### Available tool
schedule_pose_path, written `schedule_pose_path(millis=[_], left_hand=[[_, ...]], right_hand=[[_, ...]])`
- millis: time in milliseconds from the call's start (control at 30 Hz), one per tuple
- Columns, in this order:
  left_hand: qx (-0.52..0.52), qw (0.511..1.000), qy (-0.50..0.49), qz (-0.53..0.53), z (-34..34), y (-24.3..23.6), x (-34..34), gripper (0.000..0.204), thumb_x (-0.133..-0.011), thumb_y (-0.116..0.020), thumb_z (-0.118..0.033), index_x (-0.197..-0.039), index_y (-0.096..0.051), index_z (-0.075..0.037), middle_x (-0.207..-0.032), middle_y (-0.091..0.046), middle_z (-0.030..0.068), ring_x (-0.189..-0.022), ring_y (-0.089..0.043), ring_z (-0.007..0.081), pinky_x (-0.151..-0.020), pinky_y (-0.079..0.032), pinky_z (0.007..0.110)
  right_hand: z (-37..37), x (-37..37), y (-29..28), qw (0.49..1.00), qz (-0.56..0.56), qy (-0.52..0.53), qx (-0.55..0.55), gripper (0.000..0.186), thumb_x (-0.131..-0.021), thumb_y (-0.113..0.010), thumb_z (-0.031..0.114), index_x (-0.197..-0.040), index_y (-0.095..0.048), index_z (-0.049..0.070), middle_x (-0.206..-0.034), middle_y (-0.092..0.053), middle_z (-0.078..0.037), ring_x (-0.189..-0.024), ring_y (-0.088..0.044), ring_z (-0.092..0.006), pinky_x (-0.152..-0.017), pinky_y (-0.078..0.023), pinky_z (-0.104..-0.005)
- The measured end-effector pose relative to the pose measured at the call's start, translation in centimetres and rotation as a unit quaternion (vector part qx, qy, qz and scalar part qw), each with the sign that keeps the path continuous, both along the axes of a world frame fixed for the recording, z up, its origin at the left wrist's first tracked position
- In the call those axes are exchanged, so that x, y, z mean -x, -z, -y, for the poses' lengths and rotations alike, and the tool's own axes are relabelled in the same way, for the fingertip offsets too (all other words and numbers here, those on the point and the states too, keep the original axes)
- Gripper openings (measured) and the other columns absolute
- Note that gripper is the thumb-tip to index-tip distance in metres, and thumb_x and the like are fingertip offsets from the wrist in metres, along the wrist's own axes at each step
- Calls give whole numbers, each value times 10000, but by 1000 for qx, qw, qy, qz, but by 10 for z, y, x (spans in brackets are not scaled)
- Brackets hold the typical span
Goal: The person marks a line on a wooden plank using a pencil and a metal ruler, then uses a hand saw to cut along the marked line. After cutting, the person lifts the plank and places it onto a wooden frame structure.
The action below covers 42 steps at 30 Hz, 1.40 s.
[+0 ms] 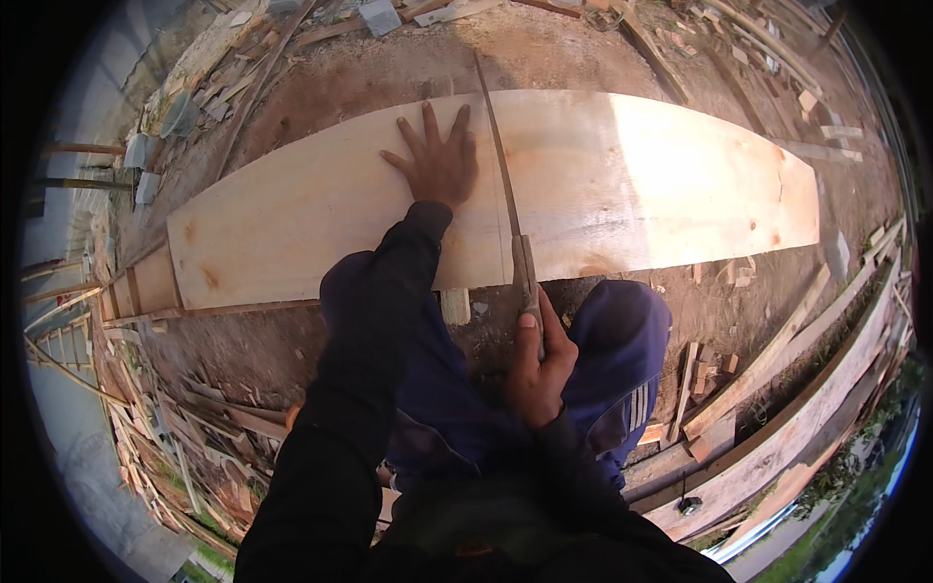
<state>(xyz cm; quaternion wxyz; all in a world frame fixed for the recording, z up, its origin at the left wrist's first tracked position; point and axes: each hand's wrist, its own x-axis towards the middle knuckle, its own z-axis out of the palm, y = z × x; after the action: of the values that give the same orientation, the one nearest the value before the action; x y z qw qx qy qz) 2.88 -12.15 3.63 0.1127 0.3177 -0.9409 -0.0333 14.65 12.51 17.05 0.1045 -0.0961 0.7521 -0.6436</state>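
Observation:
A wide, pale wooden board (311,209) lies crosswise in front of me, over my knees' far side. My left hand (439,167) presses flat on it with fingers spread, just left of a handsaw (502,160). The saw's long narrow blade crosses the board from near to far, its tip reaching past the far edge. My right hand (540,367) is closed around the saw's wooden handle, at the board's near edge between my knees. A faint line runs over the board close to the blade. Whether the teeth sit in a cut I cannot tell.
Under the board's near edge a wood block (455,306) shows. Long planks (787,442) lie at the right, and scrap wood (228,413) is heaped at the left. More offcuts and a pale block (379,17) lie on the dirt beyond. Sunlight falls on the board's right part.

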Motion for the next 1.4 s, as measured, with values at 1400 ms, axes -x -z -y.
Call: schedule_pose_path(millis=[1400], left_hand=[[-18, 1000, -6, 5, 3, -2, 1, 509, -1047, -410, -494, -1551, -400, -427, -1697, -223, 96, -1534, -121, 515, -1054, -75, 884]], right_hand=[[26, 23, -12, 995, 82, -11, -59, 429, -990, -611, 134, -1350, -584, -97, -987, -731, -295, -894, -770, -321, -779, -574, -370]])
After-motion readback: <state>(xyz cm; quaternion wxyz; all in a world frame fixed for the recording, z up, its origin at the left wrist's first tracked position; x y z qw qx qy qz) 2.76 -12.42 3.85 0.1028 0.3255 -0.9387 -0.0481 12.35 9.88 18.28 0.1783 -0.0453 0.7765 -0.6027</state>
